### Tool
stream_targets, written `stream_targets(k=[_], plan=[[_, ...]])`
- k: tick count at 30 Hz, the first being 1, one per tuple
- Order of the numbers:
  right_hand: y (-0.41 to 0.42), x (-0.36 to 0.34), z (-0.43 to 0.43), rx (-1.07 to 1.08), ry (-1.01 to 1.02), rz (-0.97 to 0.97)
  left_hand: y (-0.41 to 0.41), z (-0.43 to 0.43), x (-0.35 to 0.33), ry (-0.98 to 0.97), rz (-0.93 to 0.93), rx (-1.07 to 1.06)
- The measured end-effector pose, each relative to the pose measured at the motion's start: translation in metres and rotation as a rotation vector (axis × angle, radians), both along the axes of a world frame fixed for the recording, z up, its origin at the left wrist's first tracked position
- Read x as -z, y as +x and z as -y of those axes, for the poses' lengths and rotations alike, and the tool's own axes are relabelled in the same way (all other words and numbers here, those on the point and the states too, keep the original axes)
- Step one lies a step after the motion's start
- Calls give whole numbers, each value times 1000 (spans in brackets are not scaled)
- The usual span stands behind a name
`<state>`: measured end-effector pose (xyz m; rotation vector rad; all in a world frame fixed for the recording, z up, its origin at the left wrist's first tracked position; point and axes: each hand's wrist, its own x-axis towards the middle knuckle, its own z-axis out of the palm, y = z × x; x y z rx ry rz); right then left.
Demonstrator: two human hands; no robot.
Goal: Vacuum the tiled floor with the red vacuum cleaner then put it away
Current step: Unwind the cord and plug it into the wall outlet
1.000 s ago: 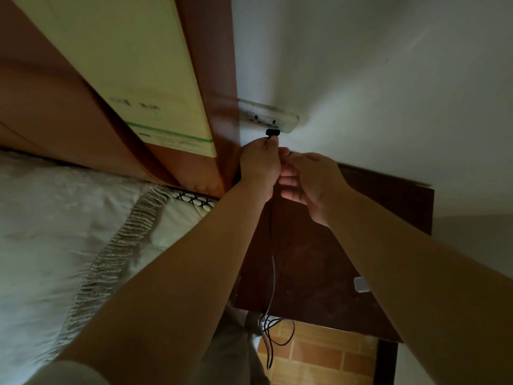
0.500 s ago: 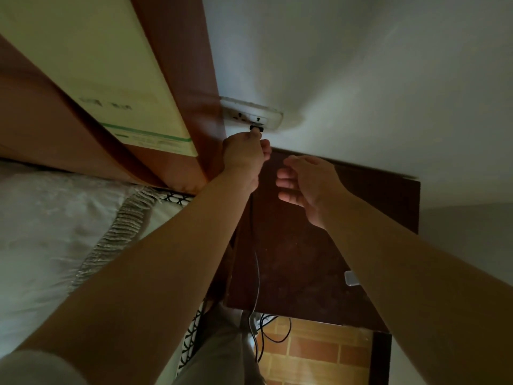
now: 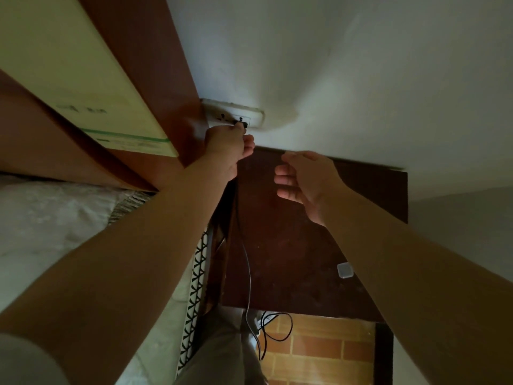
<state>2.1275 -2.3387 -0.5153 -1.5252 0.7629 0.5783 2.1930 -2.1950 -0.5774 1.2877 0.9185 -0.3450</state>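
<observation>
Currently: left hand (image 3: 226,147) is up at the wall outlet (image 3: 234,117), fingers pinched on the black plug (image 3: 241,124). The plug touches the outlet's lower edge; the hand covers most of it, so I can't tell if the prongs are seated.

Right hand (image 3: 305,179) hangs over the far part of the dark wooden tabletop (image 3: 291,245), apart from the left one. Its fingers are loosely curled and hold nothing.

The black cord (image 3: 248,268) drops from under the left hand, along the tabletop's left edge, and past the near edge to the tiled floor (image 3: 327,348), where it loops. Its lower run is partly lost against the trouser leg (image 3: 222,354) and the dim light. The vacuum body itself is out of shot; only plug and cord show.

A small clear box (image 3: 345,270) sits near the tabletop's right edge, just beside the right forearm; contents unreadable.

Bed (image 3: 55,232) lies left of the tabletop, mostly behind the left arm. A cream panel (image 3: 69,65) leans against the headboard above it; its print is too blurred to read.
</observation>
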Motion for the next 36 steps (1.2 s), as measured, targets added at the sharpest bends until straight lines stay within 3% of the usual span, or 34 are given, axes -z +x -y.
stream_targets(k=[3, 7, 13, 17, 22, 29, 36], plan=[[-7, -11, 4, 12, 12, 17, -3, -5, -3, -13, 22, 100], [-32, -27, 17, 60, 34, 23, -23, -4, -25, 365, -44, 373], [-103, -48, 57, 188, 38, 12, -146, 19, -71, 621, 212, 649], [-177, -54, 93, 298, 29, -11, -239, 54, -102, 564, 405, 1059], [-289, -58, 135, 581, -5, -66, -278, 89, -99, 407, 433, 1584], [-433, -31, 149, 955, -22, -231, -297, 132, -66, 460, 416, 2111], [-546, -17, 92, 1304, -13, -442, -340, 155, -32, 451, 332, 2465]])
